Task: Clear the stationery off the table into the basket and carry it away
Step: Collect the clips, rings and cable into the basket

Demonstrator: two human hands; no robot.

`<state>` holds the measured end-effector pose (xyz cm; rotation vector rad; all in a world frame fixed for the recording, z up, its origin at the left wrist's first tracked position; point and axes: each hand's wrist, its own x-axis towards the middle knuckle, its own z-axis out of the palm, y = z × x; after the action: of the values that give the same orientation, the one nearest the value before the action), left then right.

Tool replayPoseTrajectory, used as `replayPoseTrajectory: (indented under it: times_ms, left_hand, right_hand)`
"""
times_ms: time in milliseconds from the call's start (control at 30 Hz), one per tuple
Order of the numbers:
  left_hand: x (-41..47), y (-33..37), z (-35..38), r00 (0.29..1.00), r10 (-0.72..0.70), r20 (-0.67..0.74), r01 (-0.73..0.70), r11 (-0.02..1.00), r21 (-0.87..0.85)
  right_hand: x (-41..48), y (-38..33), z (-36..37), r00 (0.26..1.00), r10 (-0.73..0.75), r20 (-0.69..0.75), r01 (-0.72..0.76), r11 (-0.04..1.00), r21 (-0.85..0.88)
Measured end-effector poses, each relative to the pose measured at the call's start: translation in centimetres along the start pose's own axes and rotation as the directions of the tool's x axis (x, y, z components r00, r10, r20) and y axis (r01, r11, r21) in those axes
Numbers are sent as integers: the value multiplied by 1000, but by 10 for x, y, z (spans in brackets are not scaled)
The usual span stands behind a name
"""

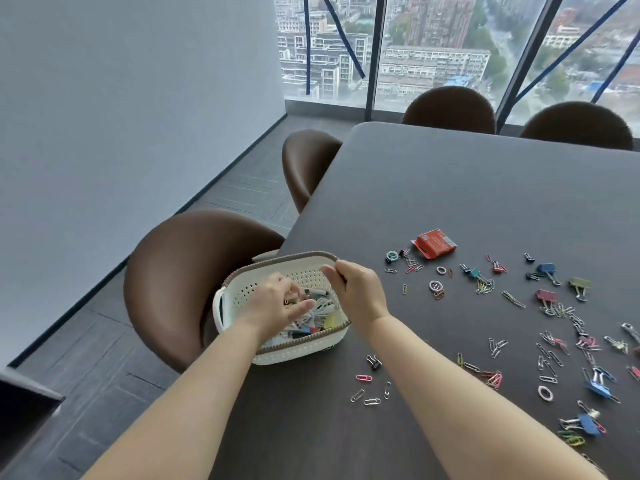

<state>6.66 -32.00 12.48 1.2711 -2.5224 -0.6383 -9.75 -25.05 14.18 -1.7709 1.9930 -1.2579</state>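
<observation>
— Forearms come in from the near edge, both bare. Where do the hands sit?

— One, the left hand (277, 303), is down inside the basket (287, 356), fingers among the contents. Whether its grip holds anything, I cannot tell. Over on the far right side, the right hand (360, 289) has its grip curled over the basket's brown rim.

— And the basket itself?

— White and perforated, at the left edge of the counter (450, 188), with its left handle out over a brown chair (180, 271).

— What's in it?

— I can see a white cable (320, 308), a marker (317, 292) and a yellow binder clip (330, 320). Other small pieces are too jumbled to name.

— What lies on the counter?

— Loose paper clips (372, 400) and binder clips (588, 424), scattered right of the basket, and a red box (434, 243) farther back.
</observation>
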Motion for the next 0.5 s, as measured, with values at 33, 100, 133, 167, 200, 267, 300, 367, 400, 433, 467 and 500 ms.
replayPoseTrajectory:
  times_ms: [33, 100, 133, 167, 200, 267, 300, 367, 400, 433, 467, 500]
  left_hand:
    - [0, -7, -3, 998, -8, 54, 6, 999, 34]
    - [-1, -20, -9, 996, -24, 85, 11, 990, 142]
    - [-2, -27, -11, 996, -19, 88, 2, 983, 184]
    - [-3, -33, -12, 996, 8, 86, -25, 979, 203]
    - [-4, -38, -13, 996, 43, 79, -57, 980, 193]
    - [-5, -45, -13, 995, 89, 35, -92, 990, 107]
    - [-6, -48, -13, 994, 105, 0, -105, 992, 70]
    - [-8, -52, -13, 987, 146, -67, -142, 988, 60]
    - [-10, -55, -12, 981, 171, -94, -165, 984, 73]
    - [-12, -56, -12, 972, 205, -118, -194, 976, 101]
    - [-14, -57, -12, 962, 238, -134, -219, 965, 144]
    - [-16, -58, -11, 953, 265, -145, -236, 953, 188]
  right_hand:
    - [4, -3, 8, 1000, 10, 5, -10, 1000, -6]
    - [10, -8, 21, 1000, 18, 9, -18, 1000, -26]
    - [13, -9, 26, 1000, 18, 13, -18, 999, -43]
    - [15, -8, 31, 999, 26, 19, -24, 997, -67]
    - [17, -7, 35, 999, 41, 28, -38, 995, -92]
    - [18, -3, 43, 993, 85, 76, -73, 986, -151]
    - [18, -1, 46, 990, 94, 108, -73, 980, -184]
    - [17, 3, 48, 977, 119, 175, -77, 970, -232]
    - [15, 2, 48, 971, 135, 197, -85, 966, -245]
    - [12, 0, 46, 967, 153, 204, -98, 962, -256]
    - [9, -2, 43, 965, 171, 197, -112, 953, -280]
    - [5, -4, 40, 969, 178, 169, -117, 941, -317]
